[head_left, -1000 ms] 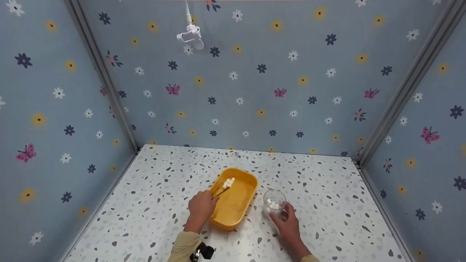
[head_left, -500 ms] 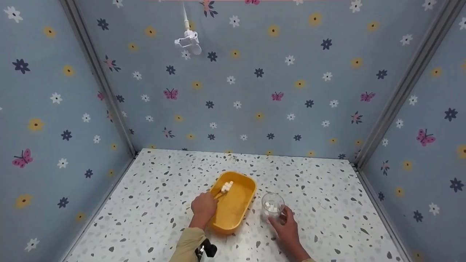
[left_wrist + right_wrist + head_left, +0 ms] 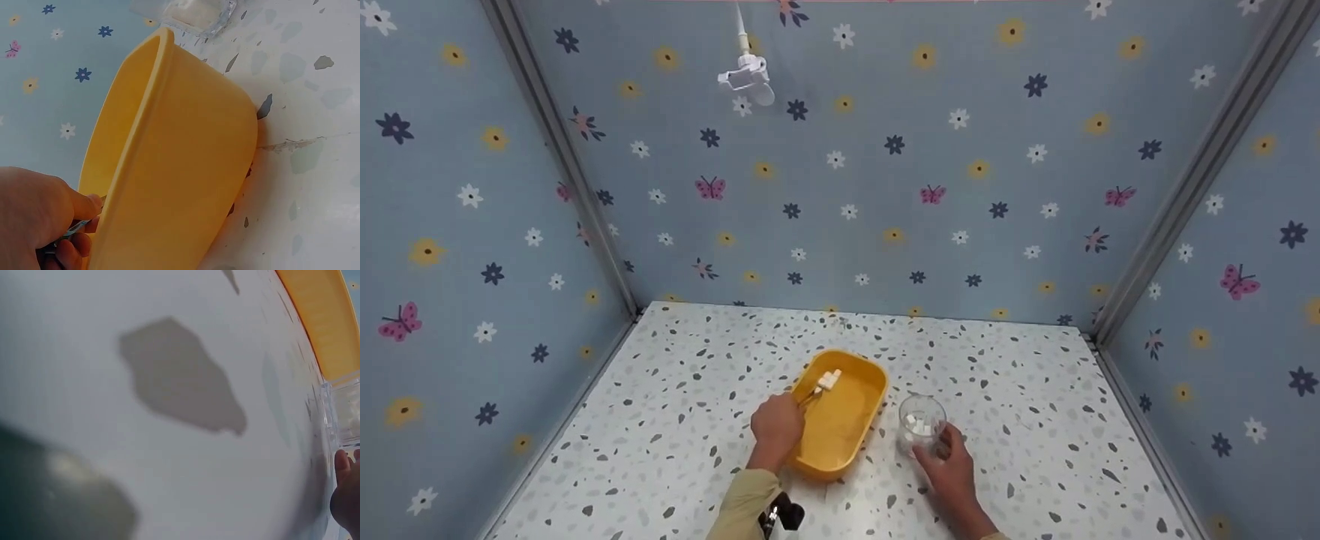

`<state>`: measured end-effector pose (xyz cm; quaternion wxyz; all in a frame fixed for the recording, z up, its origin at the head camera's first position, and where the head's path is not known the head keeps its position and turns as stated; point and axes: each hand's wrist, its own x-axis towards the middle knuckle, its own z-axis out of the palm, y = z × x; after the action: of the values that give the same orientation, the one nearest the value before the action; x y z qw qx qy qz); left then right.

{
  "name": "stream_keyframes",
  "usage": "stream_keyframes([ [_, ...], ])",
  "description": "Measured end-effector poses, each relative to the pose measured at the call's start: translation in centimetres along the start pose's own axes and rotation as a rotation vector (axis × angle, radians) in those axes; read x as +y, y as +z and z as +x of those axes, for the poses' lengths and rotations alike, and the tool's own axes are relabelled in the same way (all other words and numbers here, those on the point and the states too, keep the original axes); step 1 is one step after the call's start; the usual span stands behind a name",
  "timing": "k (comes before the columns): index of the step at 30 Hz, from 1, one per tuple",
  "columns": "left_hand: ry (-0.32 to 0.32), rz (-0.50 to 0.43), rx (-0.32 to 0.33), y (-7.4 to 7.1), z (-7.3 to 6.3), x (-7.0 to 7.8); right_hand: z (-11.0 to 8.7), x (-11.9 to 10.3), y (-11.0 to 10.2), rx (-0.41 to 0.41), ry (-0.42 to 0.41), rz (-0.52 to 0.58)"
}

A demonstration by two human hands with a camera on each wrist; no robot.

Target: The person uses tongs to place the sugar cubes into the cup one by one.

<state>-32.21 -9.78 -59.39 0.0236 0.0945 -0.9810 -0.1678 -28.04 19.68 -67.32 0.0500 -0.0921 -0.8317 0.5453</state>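
Observation:
My left hand (image 3: 777,426) reaches over the left rim of a yellow rectangular tub (image 3: 844,424) and grips slim metal tongs (image 3: 812,395). The tongs' tips are by a small cluster of white cubes (image 3: 829,381) at the tub's far left; whether they pinch one is too small to tell. In the left wrist view the tub's wall (image 3: 174,152) hides the tips, and curled fingers hold the tongs (image 3: 77,227). To the tub's right, my right hand (image 3: 951,466) holds a clear glass (image 3: 907,435) upright on the table, thumb and fingers around its side. White cubes (image 3: 916,424) lie inside the glass.
The speckled white table (image 3: 1005,390) is enclosed by blue flowered panels (image 3: 870,172) at the back and both sides. A white clamp-like fitting (image 3: 748,79) hangs before the back panel. In the right wrist view, a dark blurred shape (image 3: 56,495) fills the lower left.
The tongs' tips have shifted slightly within the tub, staying near the cube cluster. My right hand keeps its hold on the glass. The head view has tilted a little.

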Motion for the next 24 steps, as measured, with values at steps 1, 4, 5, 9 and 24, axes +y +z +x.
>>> stream_keyframes([
  [1,0.010,-0.006,0.004,0.0,-0.1,-0.1,0.0,0.0,0.0,0.008,-0.006,-0.004],
  [4,0.031,-0.027,0.019,0.1,-0.4,-0.2,-0.1,-0.1,0.1,0.029,-0.019,0.012],
  [5,0.039,-0.035,0.028,0.0,-0.5,-0.3,0.0,-0.2,0.2,0.033,-0.029,0.024],
  [9,0.052,-0.060,0.053,-0.2,-0.9,-0.4,0.2,-1.0,0.3,0.042,-0.074,0.040],
  [24,0.124,-0.129,0.090,-1.6,-2.3,-0.3,1.0,-1.8,0.7,0.033,-0.116,0.063],
])
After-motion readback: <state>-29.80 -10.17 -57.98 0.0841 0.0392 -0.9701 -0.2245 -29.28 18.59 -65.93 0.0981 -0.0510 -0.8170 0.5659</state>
